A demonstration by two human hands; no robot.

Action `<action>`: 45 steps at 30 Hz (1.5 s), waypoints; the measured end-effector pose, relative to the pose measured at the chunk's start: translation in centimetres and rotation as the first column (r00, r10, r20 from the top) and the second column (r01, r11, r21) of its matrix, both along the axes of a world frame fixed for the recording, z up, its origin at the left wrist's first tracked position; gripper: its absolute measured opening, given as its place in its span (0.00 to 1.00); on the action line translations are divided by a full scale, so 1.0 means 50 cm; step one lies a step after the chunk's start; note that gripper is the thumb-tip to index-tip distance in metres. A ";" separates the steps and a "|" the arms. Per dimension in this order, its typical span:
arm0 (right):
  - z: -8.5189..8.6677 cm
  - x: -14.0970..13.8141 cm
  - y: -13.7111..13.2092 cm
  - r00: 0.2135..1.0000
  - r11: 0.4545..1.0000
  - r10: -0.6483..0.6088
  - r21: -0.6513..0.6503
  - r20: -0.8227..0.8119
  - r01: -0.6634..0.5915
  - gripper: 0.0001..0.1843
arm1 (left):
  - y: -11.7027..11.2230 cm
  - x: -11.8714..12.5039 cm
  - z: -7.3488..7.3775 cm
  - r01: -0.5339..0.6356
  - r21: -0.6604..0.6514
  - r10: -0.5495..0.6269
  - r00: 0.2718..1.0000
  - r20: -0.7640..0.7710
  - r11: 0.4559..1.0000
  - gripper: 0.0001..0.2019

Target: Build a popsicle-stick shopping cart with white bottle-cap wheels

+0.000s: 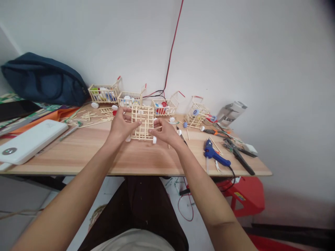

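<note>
Between my two hands is a small toy cart (142, 134) built of thin wooden sticks, its lattice side facing me. White bottle-cap wheels show at its lower corners. My left hand (121, 125) grips its left side, thumb across the sticks. On the right side, my right hand (164, 131) pinches it with thumb and fingers. Behind it stand similar stick carts: one at the far left (103, 94), one beside it (130, 99) and one to the right (164, 107), all holding coloured bottle caps. Another cart (196, 115) rests tilted farther right.
A blue glue gun (216, 153) and a dark long-handled tool (239, 157) lie at the right. Loose sticks (89, 116) are scattered left, near a white power bank (34, 141) and a blue bag (44, 78). A red stool (248, 195) stands below the table's edge.
</note>
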State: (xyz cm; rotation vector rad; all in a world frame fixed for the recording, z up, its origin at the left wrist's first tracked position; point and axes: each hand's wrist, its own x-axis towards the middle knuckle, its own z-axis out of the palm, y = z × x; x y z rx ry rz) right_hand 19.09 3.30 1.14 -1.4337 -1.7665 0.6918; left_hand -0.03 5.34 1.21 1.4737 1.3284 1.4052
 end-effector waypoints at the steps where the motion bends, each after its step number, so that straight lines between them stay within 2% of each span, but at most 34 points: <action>1: 0.002 -0.002 -0.003 1.000 1.000 -0.007 0.008 0.008 0.007 0.14 | -0.001 0.001 -0.002 0.000 0.007 0.000 1.000 -0.006 1.000 0.30; 7: 0.004 -0.006 -0.017 0.999 1.000 -0.028 0.009 -0.039 0.029 0.11 | -0.014 0.003 -0.011 0.015 0.067 -0.012 0.999 -0.034 0.998 0.29; 11: -0.007 0.000 -0.023 0.998 0.998 -0.019 0.050 -0.058 0.022 0.07 | -0.037 0.004 -0.010 -0.023 0.097 0.030 0.997 -0.070 0.995 0.27; 17: -0.024 0.001 -0.043 0.995 0.995 0.006 0.098 -0.097 0.003 0.08 | -0.075 -0.001 -0.016 -0.044 0.119 0.059 0.990 -0.127 0.992 0.25; 21: -0.027 -0.007 -0.065 0.995 0.991 -0.038 0.124 -0.089 0.049 0.07 | -0.093 -0.002 -0.023 -0.057 0.118 0.072 0.988 -0.134 0.991 0.25; 25: -0.029 -0.018 -0.082 0.991 0.981 -0.130 0.141 -0.041 0.134 0.05 | -0.104 0.008 -0.035 -0.080 0.225 0.120 0.978 -0.170 0.971 0.29; 28: -0.032 -0.021 -0.086 0.988 0.975 -0.152 0.157 -0.033 0.156 0.05 | -0.114 0.016 -0.044 -0.124 0.351 0.207 0.956 -0.210 0.928 0.30; 32: -0.037 -0.021 -0.082 0.988 0.969 -0.157 0.191 -0.005 0.155 0.04 | -0.125 0.016 -0.049 -0.158 0.487 0.323 0.905 -0.276 0.859 0.21; 35: -0.038 -0.022 -0.080 0.988 0.967 -0.155 0.205 0.014 0.149 0.05 | -0.126 0.011 -0.047 -0.109 0.567 0.345 0.880 -0.328 0.816 0.12; 39: -0.037 -0.026 -0.081 0.991 0.970 -0.135 0.203 -0.004 0.133 0.05 | -0.121 0.008 -0.040 -0.032 0.545 0.285 0.877 -0.387 0.838 0.05; 45: -0.036 -0.030 -0.084 0.994 0.971 -0.113 0.210 -0.008 0.112 0.04 | -0.116 0.016 -0.034 -0.064 0.518 0.268 0.906 -0.328 0.853 0.04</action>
